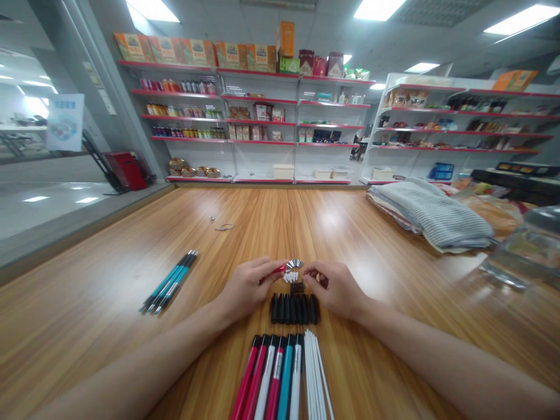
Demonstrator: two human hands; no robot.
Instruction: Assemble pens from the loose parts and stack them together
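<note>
In our left hand (247, 286) we pinch a small red piece (279, 269) between the thumb and fingers, and it sits just left of some shiny silver tips (294, 264). Our right hand (339, 289) is just to the right of those tips, with its fingers bent in, and we cannot tell if it pinches something tiny or nothing. Right between our hands, on the near side of the silver tips, we see little white bits (290, 277), and then some small dark pieces (297, 287). A bit nearer there is a row of black tubes (293, 309), with the last one on the right a little apart. Nearest to us lie six long pen bodies (265, 376), red, white and blue-green, side by side, and just right of them are thin white sticks (315, 373).

Away to the left, a few blue-green pens (168, 286) lie together at a slant on the wooden table (109, 256). Farther off we see a thin ring (224, 227) and a tiny metal bit (212, 218). On the far right are folded cloths (431, 213), with a clear jar (520, 251) nearer to us. Past the table stand white shelves (262, 153) with red edges, and orange boxes (199, 52) sit up on top
</note>
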